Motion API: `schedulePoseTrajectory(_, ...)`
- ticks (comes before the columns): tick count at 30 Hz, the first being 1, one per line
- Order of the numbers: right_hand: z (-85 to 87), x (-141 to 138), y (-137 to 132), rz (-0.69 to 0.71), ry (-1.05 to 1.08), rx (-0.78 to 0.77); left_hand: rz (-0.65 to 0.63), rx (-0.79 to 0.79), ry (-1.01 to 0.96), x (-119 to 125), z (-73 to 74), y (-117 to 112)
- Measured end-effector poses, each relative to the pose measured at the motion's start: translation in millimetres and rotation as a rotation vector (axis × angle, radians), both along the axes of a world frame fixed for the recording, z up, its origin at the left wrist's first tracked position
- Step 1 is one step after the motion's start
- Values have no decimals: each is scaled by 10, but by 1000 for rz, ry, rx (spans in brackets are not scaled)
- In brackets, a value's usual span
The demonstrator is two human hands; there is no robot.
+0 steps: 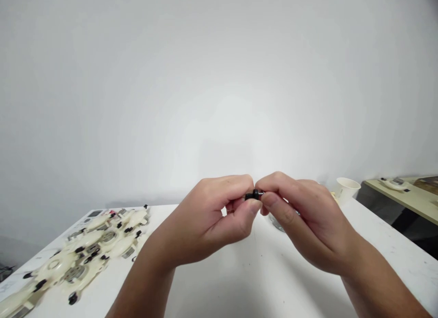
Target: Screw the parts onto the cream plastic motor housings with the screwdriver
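Above 1 white table [212, 288], 2 hands [207, 211] [313, 217] pinch 1 black-and-silver piece [255, 195].

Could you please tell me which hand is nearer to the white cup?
Right. The right hand is just left of the white cup in the picture; the left hand is farther left, beyond the right one.

Two bare hands [222, 213] [306, 220], bare wrists [166, 249], bare forearms [383, 277], rounded thumb tips [270, 199]
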State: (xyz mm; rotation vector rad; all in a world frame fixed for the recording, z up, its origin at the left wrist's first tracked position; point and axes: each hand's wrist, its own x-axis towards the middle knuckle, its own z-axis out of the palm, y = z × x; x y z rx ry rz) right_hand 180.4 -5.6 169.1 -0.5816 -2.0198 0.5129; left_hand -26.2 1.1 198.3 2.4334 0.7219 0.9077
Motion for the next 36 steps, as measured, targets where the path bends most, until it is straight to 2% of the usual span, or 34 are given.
schedulePoseTrajectory(4, 6, 32, -44, 43, -16, -267, 1, -27, 57, 5, -7, 11)
schedulePoseTrajectory(6, 12, 43, -50, 69, -4, -321, -28, -52, 57, 9, -9, 12)
schedulePoseTrajectory(8, 14, 43, -40, 57, 2, -275, -59, -79, 32, 9, -10, 10)
schedulePoseTrajectory(11, 4, 23, -8, 34, 2, -108, -57, -102, -13, 1, -13, 5)
schedulePoseTrajectory(15, -28, -9, 24, 25, 31, 40, -50, -58, -28, -2, -15, 3)
schedulePoseTrajectory(17, -45, -8, 22, 43, 54, -17, -44, -14, -15, 7, -14, 6)
schedulePoseTrajectory(22, -56, 22, -7, 207, 126, -341, -84, -11, 33, 34, -10, 9)
schedulePoseTrajectory(24, -44, 23, -13, 198, 124, -350, -88, -20, 23, 30, -7, 7)
schedulePoseTrajectory(26, -31, 14, -6, 150, 103, -252, -76, -34, 7, 15, -6, 4)
schedulePoseTrajectory(32, -54, -31, 62, -50, 31, 201, -66, -95, -18, -7, -9, -19)
schedulePoseTrajectory(36, -90, -17, 88, -247, -31, 325, 24, -26, 5, 36, -13, -32)
